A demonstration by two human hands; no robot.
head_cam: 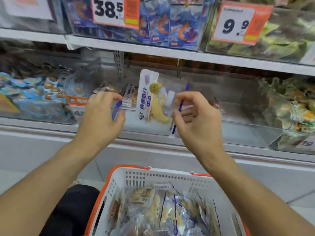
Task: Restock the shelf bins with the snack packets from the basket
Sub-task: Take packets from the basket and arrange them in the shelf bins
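Observation:
A white snack packet (153, 99) with blue print and a yellow dried fish slice stands upright in a clear shelf bin (146, 130) on the middle shelf. My right hand (196, 120) pinches the packet's transparent right edge by its blue stripe. My left hand (102, 114) curls over a small stack of similar packets (127, 97) at the bin's left side, with a blue packet edge by its thumb. Below, a white basket (136, 176) with an orange rim holds several more packets (162, 212).
A bin of blue-wrapped snacks (34, 92) sits to the left and a bin of green-and-orange packets (293, 106) to the right. Another clear bin (247, 132) stands between them. Price cards reading 38.5 (109, 11) and 9.9 (237, 24) hang on the upper shelf.

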